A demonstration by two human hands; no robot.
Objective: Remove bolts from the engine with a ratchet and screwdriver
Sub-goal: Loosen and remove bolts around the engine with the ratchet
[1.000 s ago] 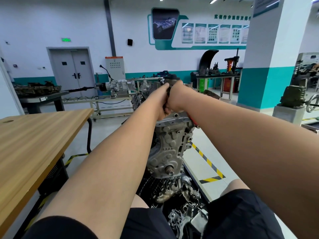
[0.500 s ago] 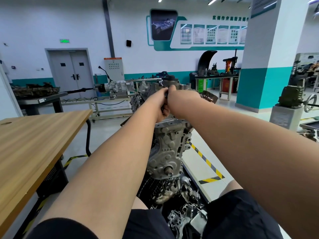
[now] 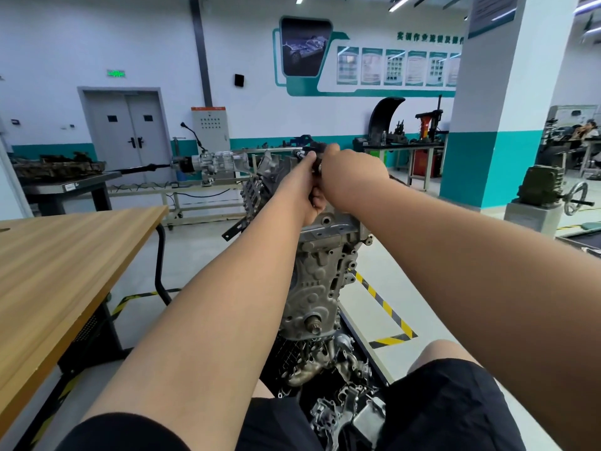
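Observation:
A grey engine block [image 3: 320,281] stands upright in front of me, between my knees. Both my arms reach out to its top. My left hand [image 3: 307,187] and my right hand [image 3: 349,180] are pressed together there, fingers curled round a dark ratchet [image 3: 307,153] whose metal end pokes out above my left hand. Most of the tool and the bolt under it are hidden by my hands. No screwdriver is in sight.
A wooden table [image 3: 58,265] runs along my left. Loose metal engine parts [image 3: 344,415] lie on the floor at the engine's foot. Yellow-black tape [image 3: 383,307] marks the floor to the right. A gearbox on a stand [image 3: 211,164] and workbenches stand behind.
Both hands have shifted slightly right and up on the engine top, still clasped round the tool. The view has tilted a little.

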